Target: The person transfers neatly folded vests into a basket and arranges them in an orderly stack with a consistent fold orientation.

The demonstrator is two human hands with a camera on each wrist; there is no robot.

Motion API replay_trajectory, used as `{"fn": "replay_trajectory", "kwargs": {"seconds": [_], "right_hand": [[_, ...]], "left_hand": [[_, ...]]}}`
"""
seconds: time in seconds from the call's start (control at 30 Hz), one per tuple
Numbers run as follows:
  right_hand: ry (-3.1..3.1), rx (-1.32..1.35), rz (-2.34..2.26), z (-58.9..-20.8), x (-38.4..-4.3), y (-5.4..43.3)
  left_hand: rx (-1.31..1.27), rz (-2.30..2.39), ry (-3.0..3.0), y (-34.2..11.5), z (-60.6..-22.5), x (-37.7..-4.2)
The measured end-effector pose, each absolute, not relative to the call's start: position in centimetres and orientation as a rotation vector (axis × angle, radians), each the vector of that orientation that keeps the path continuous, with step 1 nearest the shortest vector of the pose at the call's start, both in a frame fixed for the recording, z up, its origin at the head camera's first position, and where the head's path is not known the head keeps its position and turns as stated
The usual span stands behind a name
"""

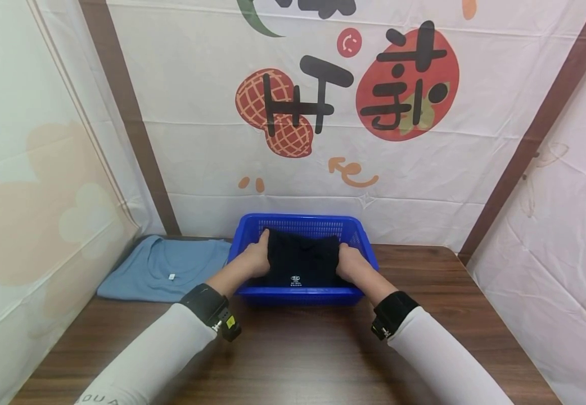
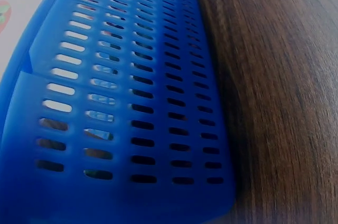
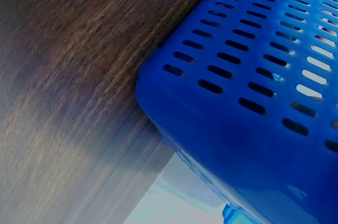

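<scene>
A folded black garment (image 1: 303, 260) with a small white print near its lower edge is inside the blue plastic basket (image 1: 298, 291). My left hand (image 1: 258, 256) grips the garment's left side, thumb up along its edge. On the opposite side my right hand (image 1: 350, 262) holds the garment's right edge, its fingers partly hidden. Both forearms reach in over the basket's front rim. The wrist views show just the slotted basket wall (image 2: 116, 92) and the table, with neither hand visible there.
Left of the basket lies a folded blue-grey T-shirt (image 1: 171, 270) with a small white neck label. The brown wooden table (image 1: 293, 349) ends at a printed white cloth backdrop (image 1: 197, 112), and further white cloth hangs at both sides.
</scene>
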State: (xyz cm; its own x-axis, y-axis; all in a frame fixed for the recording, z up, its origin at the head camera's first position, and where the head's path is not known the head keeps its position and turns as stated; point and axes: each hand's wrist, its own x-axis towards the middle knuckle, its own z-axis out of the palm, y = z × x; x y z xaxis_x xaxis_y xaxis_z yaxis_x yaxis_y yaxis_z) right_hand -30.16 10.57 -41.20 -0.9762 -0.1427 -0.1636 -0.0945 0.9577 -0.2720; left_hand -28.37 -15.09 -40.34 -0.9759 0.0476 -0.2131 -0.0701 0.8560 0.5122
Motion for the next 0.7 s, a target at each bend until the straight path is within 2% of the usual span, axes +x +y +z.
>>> {"fn": "replay_trajectory", "kwargs": {"seconds": [0.7], "right_hand": [[3.083,-0.309,-0.276,-41.02,-29.16,10.45]], "left_hand": [[0.031,0.665,3.035,-14.55,-41.18,-27.48]]}}
